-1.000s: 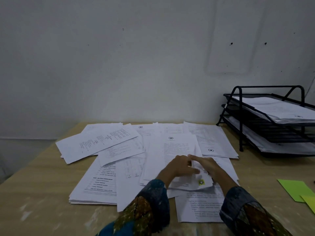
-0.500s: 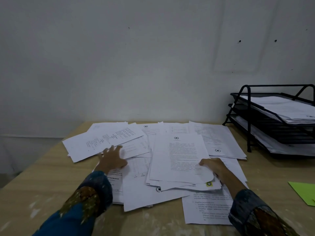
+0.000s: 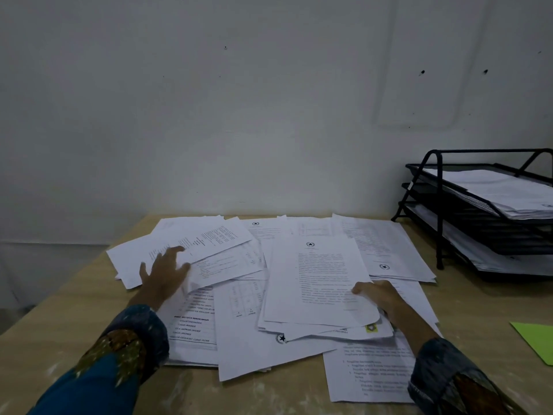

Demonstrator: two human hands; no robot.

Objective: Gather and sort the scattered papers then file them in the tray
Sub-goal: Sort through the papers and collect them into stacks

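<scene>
so the papers [image 3: 239, 298] are fanned across the middle of the tabletop [image 3: 59, 319], left hand [image 3: 163, 272] spread flat on the far-left sheets, right hand [image 3: 378, 296] pinching a small stack, and that one's nearer the tray [image 3: 438, 205] at the far-right corner.

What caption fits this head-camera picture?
Left hand and right hand gathering scattered papers beside a black tray.

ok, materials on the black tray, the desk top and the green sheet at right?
Tray: looks like black coated metal, with thin round rod uprights and mesh-like shelves; finish matte. Desk top: pale wood-grain surface, probably laminate rather than solid wood, with whitish scuffs near the front edge. Green sheet: flat, thin, sharp-cornered, likely coloured paper or card; thickness can't be judged.
</scene>
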